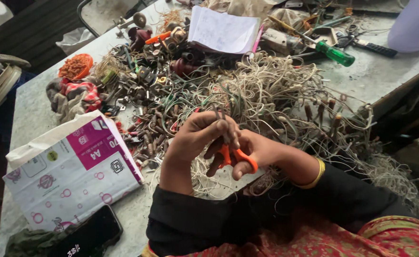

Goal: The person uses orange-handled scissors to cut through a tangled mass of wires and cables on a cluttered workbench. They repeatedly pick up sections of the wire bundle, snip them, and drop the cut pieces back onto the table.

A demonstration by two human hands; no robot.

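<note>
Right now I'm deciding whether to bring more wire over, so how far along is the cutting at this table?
Nothing clearly shows as finished: no separate heap of cut pieces can be told apart. In hand, the right hand works orange-handled scissors while the left hand pinches a thin wire end at the blades. Left: a large tangle of pale wires covers the table, seemingly untouched, beside small metal parts.

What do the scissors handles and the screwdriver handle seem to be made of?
Scissors: the orange handles look like smooth moulded plastic, slightly shiny; the blades are mostly hidden by the hands. Screwdriver: the green handle looks like translucent glossy plastic, since light shines through it.
</note>
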